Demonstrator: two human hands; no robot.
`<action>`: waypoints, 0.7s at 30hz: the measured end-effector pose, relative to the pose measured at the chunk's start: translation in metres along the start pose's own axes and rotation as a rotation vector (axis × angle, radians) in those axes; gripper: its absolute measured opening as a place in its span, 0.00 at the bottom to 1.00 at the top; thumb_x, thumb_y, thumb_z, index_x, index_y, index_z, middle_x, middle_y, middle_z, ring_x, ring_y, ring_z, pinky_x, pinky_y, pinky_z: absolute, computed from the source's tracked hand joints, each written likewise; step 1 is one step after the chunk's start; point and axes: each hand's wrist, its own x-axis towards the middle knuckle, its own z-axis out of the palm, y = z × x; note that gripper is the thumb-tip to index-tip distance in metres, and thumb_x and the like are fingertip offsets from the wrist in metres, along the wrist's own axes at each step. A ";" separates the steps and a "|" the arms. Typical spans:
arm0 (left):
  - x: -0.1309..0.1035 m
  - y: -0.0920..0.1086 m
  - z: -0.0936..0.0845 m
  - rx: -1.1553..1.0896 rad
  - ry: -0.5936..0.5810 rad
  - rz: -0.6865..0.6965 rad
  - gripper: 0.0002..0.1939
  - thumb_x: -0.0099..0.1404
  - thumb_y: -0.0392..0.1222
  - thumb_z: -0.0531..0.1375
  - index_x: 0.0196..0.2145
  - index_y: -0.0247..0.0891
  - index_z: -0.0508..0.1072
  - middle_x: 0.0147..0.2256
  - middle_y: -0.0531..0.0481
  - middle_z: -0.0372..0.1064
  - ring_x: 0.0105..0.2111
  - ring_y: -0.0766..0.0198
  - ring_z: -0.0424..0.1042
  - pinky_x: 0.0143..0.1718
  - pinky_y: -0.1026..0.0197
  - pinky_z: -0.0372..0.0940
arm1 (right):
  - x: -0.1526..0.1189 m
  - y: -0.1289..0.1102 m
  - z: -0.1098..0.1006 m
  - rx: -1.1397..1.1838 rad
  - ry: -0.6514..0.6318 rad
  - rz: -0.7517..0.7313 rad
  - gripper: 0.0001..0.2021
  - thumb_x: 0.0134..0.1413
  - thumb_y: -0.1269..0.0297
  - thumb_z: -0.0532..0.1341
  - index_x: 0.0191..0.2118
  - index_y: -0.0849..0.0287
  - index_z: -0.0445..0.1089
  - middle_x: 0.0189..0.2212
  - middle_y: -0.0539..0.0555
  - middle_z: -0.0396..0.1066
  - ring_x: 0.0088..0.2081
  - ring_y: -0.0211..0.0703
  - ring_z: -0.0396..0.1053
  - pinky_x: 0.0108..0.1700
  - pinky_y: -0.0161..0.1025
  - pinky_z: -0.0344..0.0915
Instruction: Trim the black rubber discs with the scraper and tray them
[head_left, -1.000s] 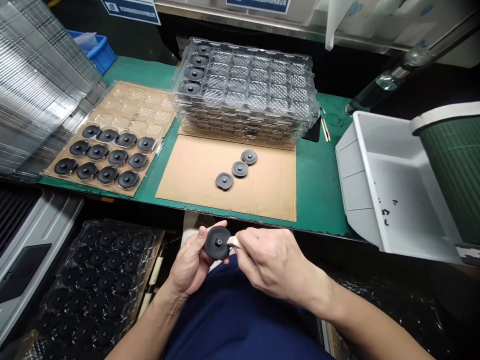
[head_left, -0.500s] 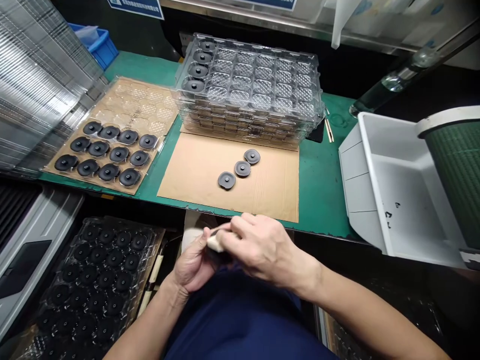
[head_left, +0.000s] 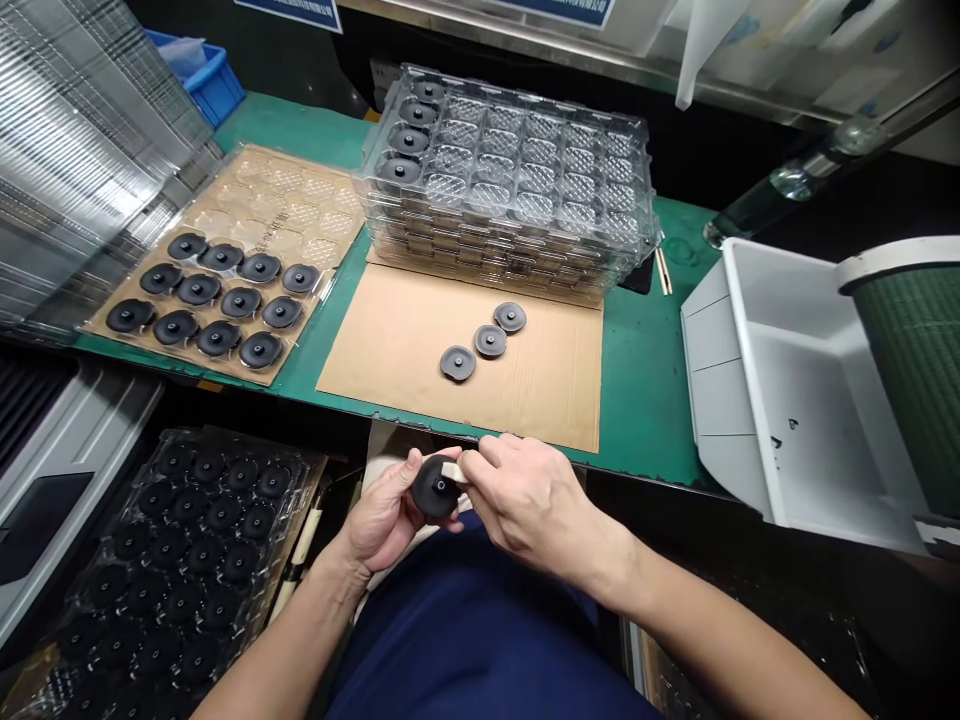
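My left hand (head_left: 381,522) grips a round black disc (head_left: 429,494) by its edge, just in front of the bench. The disc faces up, showing a small knob at its centre. Pinched in the fingers of my right hand (head_left: 529,505) is a short pale strip (head_left: 452,471), whose tip touches the disc's face beside the knob. I cannot make out what the strip is made of. On the cardboard sheet (head_left: 390,350) beyond my hands, three similar discs lie in a slanting row, among them a near disc (head_left: 457,363).
A stack of clear trays (head_left: 517,215) stands at the back, its left column filled with discs. To the left, another tray (head_left: 300,225) is partly filled. A full tray (head_left: 195,570) sits lower left. A grey bin (head_left: 716,370) stands right, near chopsticks (head_left: 663,270).
The black disc, mostly hidden under my fingers before, now shows its face. My right hand has shifted slightly right with the pale strip. The view has moved a little.
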 end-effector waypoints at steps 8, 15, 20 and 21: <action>0.005 -0.006 -0.009 0.003 -0.043 -0.095 0.24 0.66 0.58 0.65 0.39 0.30 0.82 0.32 0.39 0.78 0.28 0.54 0.77 0.28 0.52 0.76 | 0.008 0.001 -0.001 -0.080 -0.082 -0.081 0.05 0.61 0.71 0.61 0.42 0.57 0.66 0.35 0.53 0.64 0.35 0.45 0.58 0.36 0.44 0.49; -0.001 -0.012 -0.012 -0.131 -0.168 -0.074 0.19 0.65 0.52 0.68 0.46 0.34 0.83 0.41 0.40 0.81 0.37 0.55 0.80 0.40 0.55 0.77 | 0.014 0.005 -0.006 -0.041 0.019 -0.325 0.08 0.64 0.68 0.60 0.48 0.56 0.68 0.37 0.54 0.66 0.35 0.45 0.58 0.34 0.42 0.49; -0.008 -0.002 -0.006 -0.182 -0.109 0.218 0.25 0.60 0.46 0.74 0.54 0.42 0.79 0.50 0.45 0.80 0.48 0.59 0.78 0.51 0.63 0.72 | 0.013 -0.005 0.002 0.112 0.243 -0.001 0.12 0.71 0.65 0.53 0.33 0.58 0.64 0.27 0.51 0.63 0.29 0.41 0.56 0.34 0.42 0.50; -0.010 0.000 -0.004 -0.165 -0.087 0.283 0.26 0.59 0.44 0.74 0.55 0.44 0.79 0.51 0.46 0.79 0.51 0.58 0.77 0.53 0.62 0.71 | 0.011 -0.009 0.003 0.174 0.266 0.070 0.13 0.71 0.64 0.53 0.31 0.57 0.62 0.25 0.50 0.62 0.28 0.39 0.55 0.33 0.41 0.50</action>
